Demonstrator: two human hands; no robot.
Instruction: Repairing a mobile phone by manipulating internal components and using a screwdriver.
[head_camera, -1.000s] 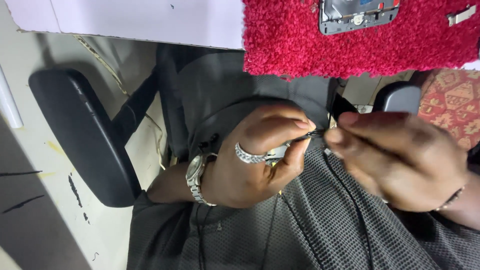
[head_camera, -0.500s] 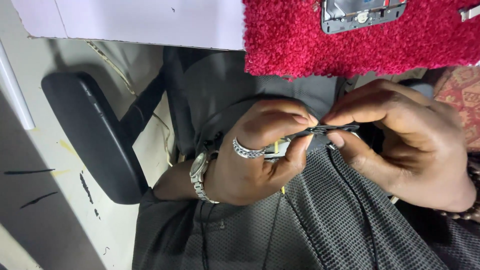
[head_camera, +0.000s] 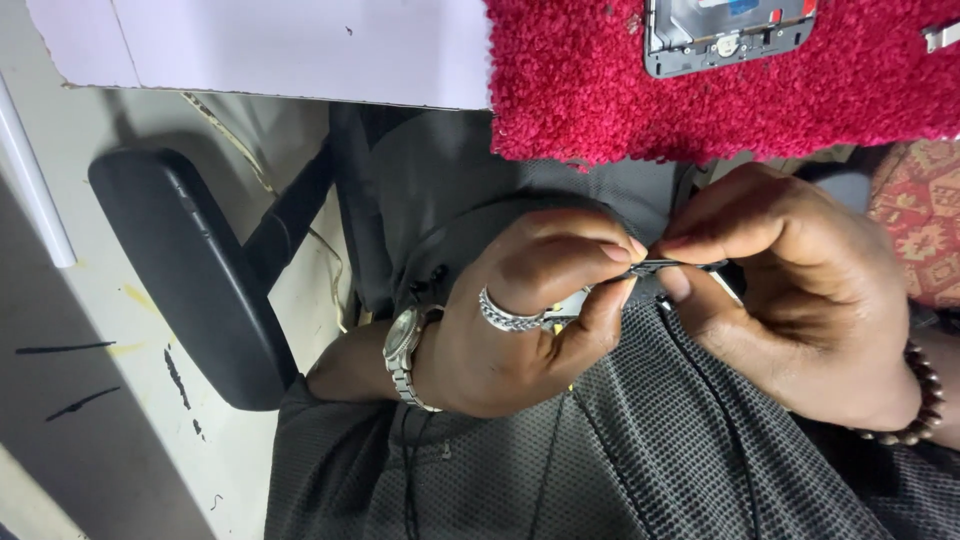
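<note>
The head view looks down on a lap in dark mesh fabric (head_camera: 640, 450), and both hands meet just above it. The left hand (head_camera: 520, 320), with a ring and a wristwatch (head_camera: 405, 355), pinches a thin dark metal strip (head_camera: 670, 266) between thumb and forefinger; the right hand (head_camera: 800, 290), a bead bracelet at its wrist, closes on the strip's other end. The strip spans the gap between the two pinches, mostly hidden, so its exact kind is hard to tell; it may be a small tool or part. It looks light, stiff and slim, likely slippery, best held by its flat ends. Above the lap lies a red fuzzy mat (head_camera: 720, 90) bearing an opened phone frame (head_camera: 725, 35); left of the lap stands a black chair armrest (head_camera: 185, 270).
</note>
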